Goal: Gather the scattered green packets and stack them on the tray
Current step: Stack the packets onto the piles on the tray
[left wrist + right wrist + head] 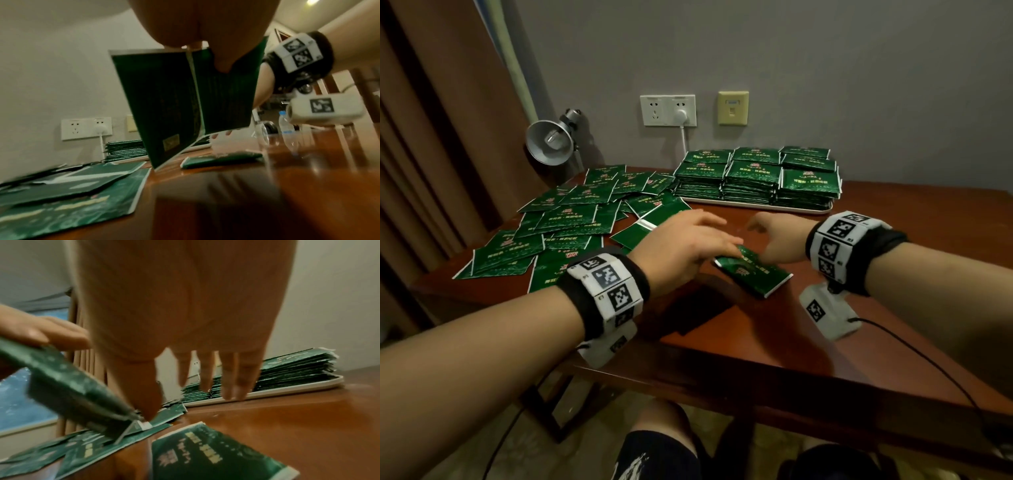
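Many green packets (565,219) lie scattered over the left half of the brown table. A white tray (822,208) at the back right carries several neat stacks of packets (753,174). A small pile of packets (756,277) lies on the table between my hands. My left hand (698,240) hovers over that pile and pinches one green packet (164,100), thumb on its back; the packet hangs tilted under the palm. My right hand (774,236) hangs just right of it, fingers (205,378) straight and spread, holding nothing. The right wrist view shows the same pile (216,451) below it.
A metal desk lamp (551,140) stands at the back left by a brown curtain. Wall sockets (667,110) with a white plug and cord sit above the tray. A water bottle (284,121) stands beyond the table. The table's front edge is close to my knees.
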A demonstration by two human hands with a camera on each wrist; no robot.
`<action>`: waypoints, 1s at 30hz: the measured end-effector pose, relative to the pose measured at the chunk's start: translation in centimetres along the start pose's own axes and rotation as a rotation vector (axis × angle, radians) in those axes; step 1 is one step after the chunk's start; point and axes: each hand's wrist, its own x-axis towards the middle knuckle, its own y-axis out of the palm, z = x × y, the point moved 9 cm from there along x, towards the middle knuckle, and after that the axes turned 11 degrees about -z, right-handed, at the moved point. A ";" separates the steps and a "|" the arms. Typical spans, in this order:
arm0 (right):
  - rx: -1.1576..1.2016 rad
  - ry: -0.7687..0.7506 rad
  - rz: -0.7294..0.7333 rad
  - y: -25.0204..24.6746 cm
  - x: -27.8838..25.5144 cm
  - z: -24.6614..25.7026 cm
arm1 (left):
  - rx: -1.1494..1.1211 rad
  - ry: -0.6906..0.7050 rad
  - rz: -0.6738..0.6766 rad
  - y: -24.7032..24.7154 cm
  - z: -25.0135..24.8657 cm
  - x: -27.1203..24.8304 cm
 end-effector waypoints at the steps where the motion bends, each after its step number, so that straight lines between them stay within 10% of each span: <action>1: 0.061 -0.061 0.010 -0.1 -0.2 0.9 | -0.041 -0.058 -0.050 -0.5 0.6 0.2; 17: 0.901 0.088 0.329 3.5 -1.3 4.2 | -0.307 -0.776 -0.435 -2.0 8.2 -2.0; 26: 0.721 -0.092 0.044 -0.5 -0.4 4.4 | -0.252 -0.938 -0.567 -4.2 11.3 -1.8; 30: 0.637 -0.007 -0.180 -2.3 0.4 2.8 | -0.510 -0.985 -0.399 -1.9 11.2 -2.1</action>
